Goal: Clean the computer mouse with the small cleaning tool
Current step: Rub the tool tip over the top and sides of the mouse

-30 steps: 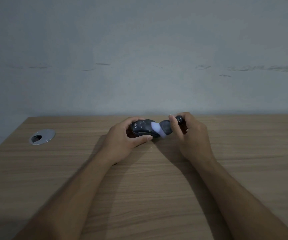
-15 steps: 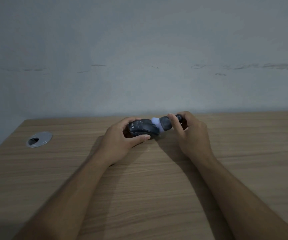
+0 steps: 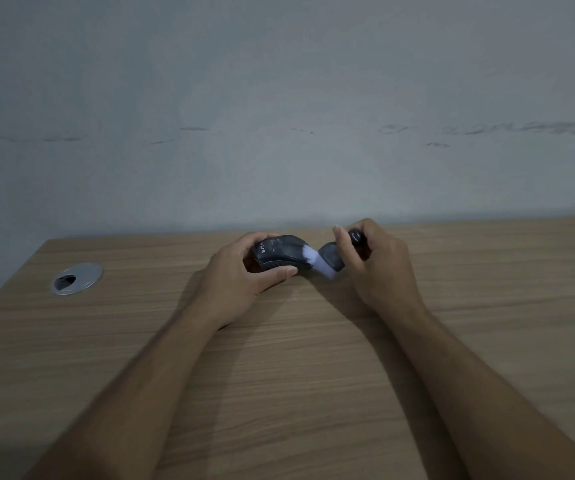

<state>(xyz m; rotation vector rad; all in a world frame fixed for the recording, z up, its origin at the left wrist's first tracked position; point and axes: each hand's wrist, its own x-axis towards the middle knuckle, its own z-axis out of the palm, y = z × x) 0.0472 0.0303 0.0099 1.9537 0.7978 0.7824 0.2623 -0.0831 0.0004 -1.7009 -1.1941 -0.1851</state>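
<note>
A dark computer mouse (image 3: 279, 252) with pale lettering sits near the far edge of the wooden desk (image 3: 279, 358), tilted on its side. My left hand (image 3: 244, 271) grips it, thumb below and fingers over the back. My right hand (image 3: 376, 261) holds a small cleaning tool (image 3: 331, 258), a dark handle with a white brush tip. The white tip (image 3: 315, 263) touches the right end of the mouse and angles down toward the desk.
A round metal cable grommet (image 3: 75, 278) is set into the desk at the far left. A pale wall (image 3: 279, 116) stands right behind the desk's far edge. The desk's left edge runs diagonally at the left.
The brush tip has swept from the top of the mouse's right end down its side toward the desk. My left hand keeps its hold on the mouse.
</note>
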